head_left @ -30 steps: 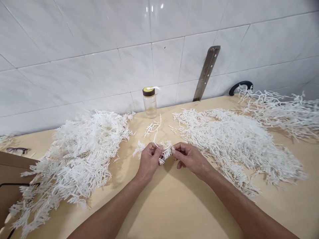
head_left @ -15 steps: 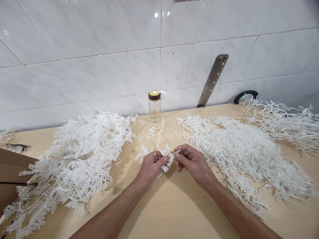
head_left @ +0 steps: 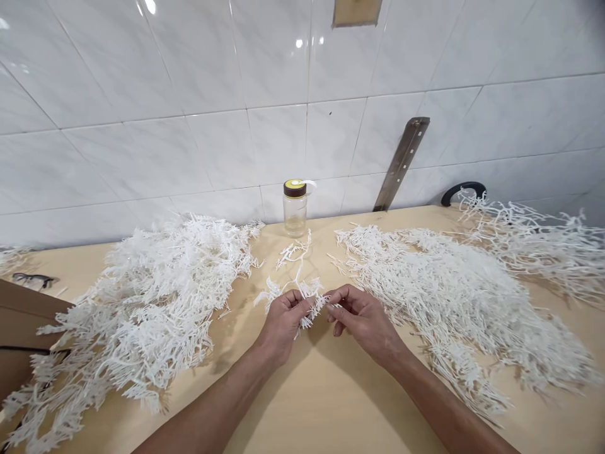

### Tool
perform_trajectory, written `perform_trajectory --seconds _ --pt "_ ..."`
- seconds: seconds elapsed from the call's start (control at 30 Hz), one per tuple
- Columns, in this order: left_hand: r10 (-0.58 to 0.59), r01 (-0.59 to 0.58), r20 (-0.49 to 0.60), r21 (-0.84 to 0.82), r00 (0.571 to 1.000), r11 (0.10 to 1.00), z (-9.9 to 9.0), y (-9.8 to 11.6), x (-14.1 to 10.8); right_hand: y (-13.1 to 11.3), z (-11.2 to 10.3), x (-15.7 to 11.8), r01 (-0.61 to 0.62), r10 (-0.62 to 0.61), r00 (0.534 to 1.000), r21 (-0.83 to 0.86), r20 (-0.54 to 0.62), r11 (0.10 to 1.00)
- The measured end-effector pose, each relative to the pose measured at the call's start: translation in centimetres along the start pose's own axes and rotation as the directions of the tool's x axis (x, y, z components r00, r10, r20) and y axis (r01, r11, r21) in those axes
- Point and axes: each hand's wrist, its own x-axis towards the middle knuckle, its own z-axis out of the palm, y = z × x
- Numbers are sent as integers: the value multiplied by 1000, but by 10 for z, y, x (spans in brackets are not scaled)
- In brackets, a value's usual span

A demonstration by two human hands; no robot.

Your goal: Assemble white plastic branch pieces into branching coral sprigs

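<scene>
A white, many-forked artificial branch (head_left: 299, 272) stands up from my left hand (head_left: 286, 318), whose thumb and fingers pinch it among its bushy tips. Its bare stem reaches toward the bottle, with a sparser twig at the far end. Close by on the right, my right hand (head_left: 362, 318) is closed in a pinch on a thin white twig at the branch's edge. Whether that twig is still joined to the branch cannot be made out. The fingers partly hide the branch's lower tips.
Heaps of similar white branches lie left (head_left: 165, 309) and right (head_left: 449, 296), with longer bare stems (head_left: 534, 233) farther right. Near the tiled wall are a clear bottle (head_left: 295, 213), a metal strip (head_left: 401, 164) and a black curved handle (head_left: 463, 188). Glasses (head_left: 33, 279) and a cardboard box (head_left: 28, 321) are left.
The view has tilted up slightly, so everything sits lower in the picture. My right hand has shifted a little left, closer to the left hand; the left still holds the branch.
</scene>
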Motion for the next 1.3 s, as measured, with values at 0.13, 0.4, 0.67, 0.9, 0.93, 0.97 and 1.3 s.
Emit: perform_trajectory --seconds 0.13,0.4,0.67,0.9,0.93,0.97,1.3 --pt "-7 7 7 -29 1000 1000 0 1 0 3 -2 0 -27 31 997 -58 70 998" --pt "38 -37 22 -50 999 998 -1 -2 2 -16 -8 -7 -90 90 995 10 51 996" --pt "136 -138 37 71 990 988 -2 -10 3 -16 -8 -4 -285 297 954 187 -38 940" --pt "193 -198 42 204 980 959 0 -13 2 -9 -2 -2 -286 285 958 38 42 957" --pt "197 -200 39 207 980 958 0 -13 2 -9 -2 -2 -288 286 957 33 49 957" --pt "200 -203 35 210 979 956 0 -13 2 -9 -1 -2 -288 286 957 31 54 957" --pt "256 -249 31 372 966 894 7 -13 -4 -13 2 -4 -284 280 956 41 82 958"
